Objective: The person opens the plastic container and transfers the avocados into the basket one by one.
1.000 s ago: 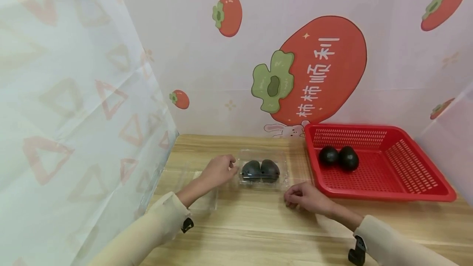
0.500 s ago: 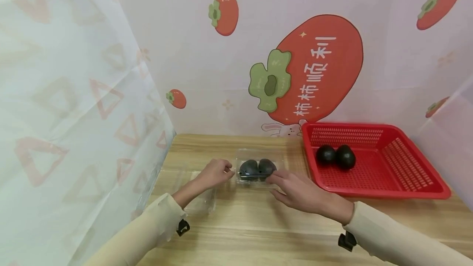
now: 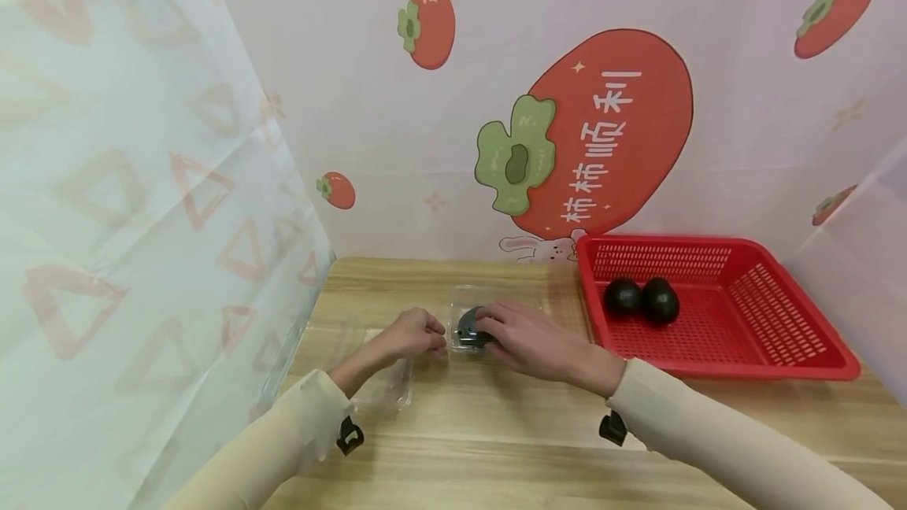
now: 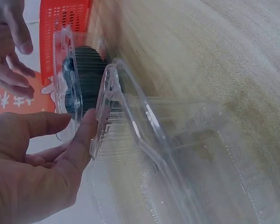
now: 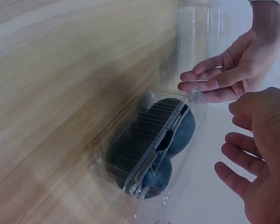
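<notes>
Two dark green avocados (image 5: 165, 172) lie side by side in a clear plastic box (image 5: 130, 191) on the table. My right hand (image 3: 527, 337) reaches over the box's right part, and in the head view it hides one avocado. The right wrist view shows its fingers (image 5: 245, 161) spread and slightly bent, holding nothing, apart from the fruit. At the box's left end is my left hand (image 3: 414, 334), its fingertips right at the rim and its fingers relaxed. A second clear plastic box (image 4: 186, 163) stands left of the first, partly behind my left forearm in the head view.
A red perforated basket (image 3: 716, 372) stands on the right of the wooden table (image 3: 453, 447), with two avocados (image 3: 641, 301) in its left part. A white sheet (image 3: 383, 124) with persimmon prints rises behind the table. Another sheet (image 3: 142, 219) borders the left side.
My right hand has moved left from near the basket to over the box with the avocados. My left hand has stayed at the box's left end, shifting only slightly.
</notes>
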`<state>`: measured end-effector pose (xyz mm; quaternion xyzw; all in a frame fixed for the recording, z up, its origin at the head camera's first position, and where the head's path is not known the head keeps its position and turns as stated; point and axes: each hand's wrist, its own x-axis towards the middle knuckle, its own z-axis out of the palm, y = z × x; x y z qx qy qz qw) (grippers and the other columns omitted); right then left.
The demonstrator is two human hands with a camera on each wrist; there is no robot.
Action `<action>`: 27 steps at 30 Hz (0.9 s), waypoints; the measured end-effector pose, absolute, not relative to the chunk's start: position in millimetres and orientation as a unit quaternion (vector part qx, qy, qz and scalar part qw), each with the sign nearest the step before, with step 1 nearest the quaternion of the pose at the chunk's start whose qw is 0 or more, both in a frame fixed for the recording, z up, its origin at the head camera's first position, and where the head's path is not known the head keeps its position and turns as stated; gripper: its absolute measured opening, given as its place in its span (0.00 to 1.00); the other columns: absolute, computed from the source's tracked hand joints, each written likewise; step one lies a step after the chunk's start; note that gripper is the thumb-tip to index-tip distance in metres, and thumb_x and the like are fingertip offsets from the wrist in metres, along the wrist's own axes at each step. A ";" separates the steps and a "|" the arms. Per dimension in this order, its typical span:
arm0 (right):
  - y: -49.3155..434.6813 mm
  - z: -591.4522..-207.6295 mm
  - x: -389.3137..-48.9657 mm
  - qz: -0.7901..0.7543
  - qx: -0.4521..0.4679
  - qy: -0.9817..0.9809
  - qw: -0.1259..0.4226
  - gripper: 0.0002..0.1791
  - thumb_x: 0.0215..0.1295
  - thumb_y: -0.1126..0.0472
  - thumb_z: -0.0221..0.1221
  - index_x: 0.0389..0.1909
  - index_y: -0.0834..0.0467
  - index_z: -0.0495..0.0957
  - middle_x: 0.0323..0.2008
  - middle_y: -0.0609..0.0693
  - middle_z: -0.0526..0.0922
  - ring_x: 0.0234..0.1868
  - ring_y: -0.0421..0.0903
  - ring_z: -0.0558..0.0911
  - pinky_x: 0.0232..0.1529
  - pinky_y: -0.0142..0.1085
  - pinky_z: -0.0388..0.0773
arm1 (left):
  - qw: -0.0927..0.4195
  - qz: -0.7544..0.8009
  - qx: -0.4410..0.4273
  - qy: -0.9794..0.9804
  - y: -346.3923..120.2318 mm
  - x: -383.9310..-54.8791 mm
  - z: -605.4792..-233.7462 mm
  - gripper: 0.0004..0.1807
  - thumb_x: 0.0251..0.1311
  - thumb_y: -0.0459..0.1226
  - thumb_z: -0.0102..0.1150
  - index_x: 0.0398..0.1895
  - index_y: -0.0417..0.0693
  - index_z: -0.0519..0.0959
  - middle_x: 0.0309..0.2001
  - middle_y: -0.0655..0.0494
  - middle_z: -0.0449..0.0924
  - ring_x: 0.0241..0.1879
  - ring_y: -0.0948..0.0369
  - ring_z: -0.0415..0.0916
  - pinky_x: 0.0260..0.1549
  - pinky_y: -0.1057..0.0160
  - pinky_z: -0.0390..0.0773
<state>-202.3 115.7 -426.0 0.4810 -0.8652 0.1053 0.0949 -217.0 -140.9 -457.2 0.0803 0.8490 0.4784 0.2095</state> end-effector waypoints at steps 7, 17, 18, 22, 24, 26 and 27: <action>99.9 -438.9 -212.2 0.100 0.487 -0.862 0.098 0.15 0.69 0.60 0.70 0.55 0.57 0.85 0.60 0.55 0.83 0.62 0.52 0.83 0.61 0.49 0.82 | 0.292 0.528 0.063 0.795 -144.2 -221.2 -461.1 0.11 0.70 0.22 0.56 0.49 0.21 0.83 0.41 0.32 0.89 0.44 0.45 0.90 0.46 0.57 0.88; 83.2 -456.0 -216.6 0.089 0.503 -0.851 0.123 0.10 0.67 0.61 0.71 0.48 0.55 0.87 0.63 0.58 0.82 0.66 0.55 0.81 0.65 0.49 0.79 | 0.339 0.544 0.064 0.765 -143.2 -222.4 -459.0 0.12 0.71 0.19 0.50 0.51 0.17 0.80 0.44 0.28 0.87 0.49 0.41 0.88 0.44 0.64 0.87; 81.8 -456.9 -216.7 0.090 0.505 -0.849 0.127 0.10 0.67 0.61 0.71 0.47 0.55 0.88 0.63 0.58 0.82 0.66 0.55 0.81 0.65 0.49 0.79 | 0.340 0.544 0.062 0.764 -143.0 -223.0 -459.0 0.12 0.72 0.19 0.50 0.51 0.17 0.80 0.44 0.29 0.87 0.49 0.41 0.88 0.44 0.64 0.87; 76.7 -462.6 -217.6 0.091 0.508 -0.845 0.140 0.06 0.69 0.61 0.70 0.44 0.54 0.88 0.62 0.59 0.83 0.66 0.56 0.81 0.65 0.49 0.79 | 0.343 0.543 0.061 0.764 -142.7 -224.5 -459.1 0.11 0.72 0.19 0.51 0.49 0.19 0.81 0.43 0.32 0.88 0.48 0.44 0.89 0.43 0.64 0.87; 74.6 -465.2 -217.5 0.093 0.508 -0.844 0.147 0.05 0.69 0.60 0.70 0.43 0.53 0.88 0.62 0.59 0.84 0.66 0.57 0.81 0.65 0.49 0.80 | 0.344 0.542 0.062 0.764 -142.4 -225.0 -459.3 0.11 0.72 0.19 0.51 0.47 0.20 0.82 0.42 0.34 0.89 0.46 0.47 0.90 0.42 0.65 0.87; 72.9 -468.2 -217.8 0.090 0.508 -0.842 0.157 0.04 0.69 0.58 0.71 0.41 0.53 0.87 0.61 0.59 0.84 0.66 0.58 0.81 0.63 0.49 0.81 | 0.345 0.544 0.059 0.763 -142.1 -225.4 -459.0 0.10 0.71 0.19 0.51 0.45 0.21 0.83 0.40 0.36 0.89 0.44 0.49 0.90 0.41 0.66 0.87; 72.2 -469.5 -217.9 0.086 0.508 -0.842 0.162 0.05 0.69 0.58 0.71 0.41 0.53 0.87 0.61 0.59 0.85 0.66 0.58 0.82 0.61 0.49 0.82 | 0.345 0.545 0.057 0.762 -141.9 -225.5 -458.8 0.10 0.71 0.19 0.51 0.45 0.21 0.83 0.40 0.37 0.89 0.43 0.50 0.90 0.41 0.66 0.87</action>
